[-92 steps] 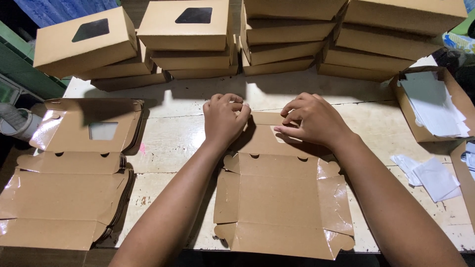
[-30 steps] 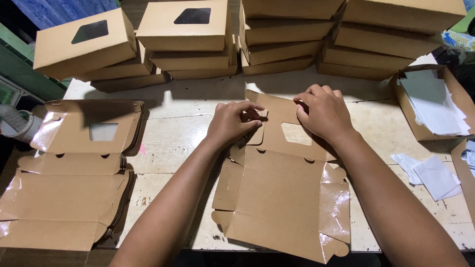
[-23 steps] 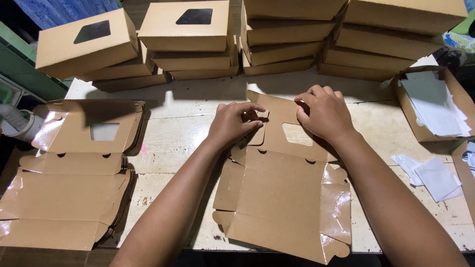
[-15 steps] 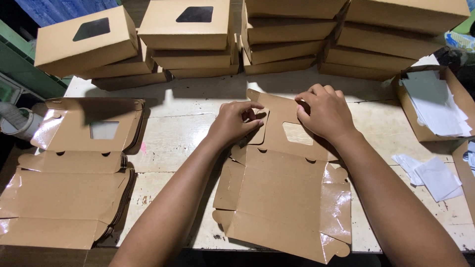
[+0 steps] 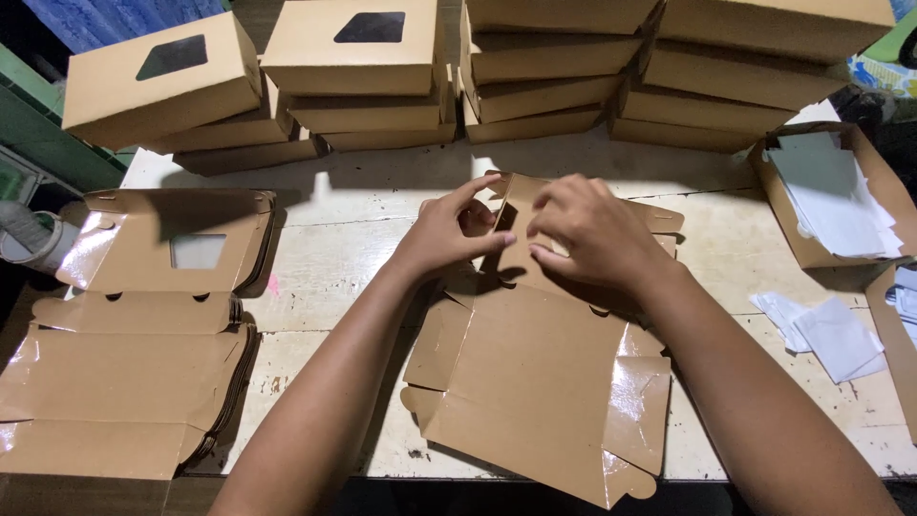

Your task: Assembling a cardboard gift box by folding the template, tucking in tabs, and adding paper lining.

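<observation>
Head view shows both hands at the far end of a flat carton blank (image 5: pixel 535 401) lying mid-worktop (image 5: pixel 334 258), its glossy side flaps spread toward the near edge. Left hand (image 5: pixel 449 229) pinches a raised corner tab between thumb and forefinger; right hand (image 5: pixel 592 234) is curled over the windowed lid panel, fingers pressing it down, so neither hand is spread wide. To fold this corner cleanly, I judge the left should keep the tab upright along its crease while the right holds the panel square, not skewed. Left of the work lies a stack of blanks (image 5: pixel 134 334); finished boxes (image 5: pixel 363 67) are piled along the far edge, and an open box of white sheets (image 5: pixel 831 191) sits right.
</observation>
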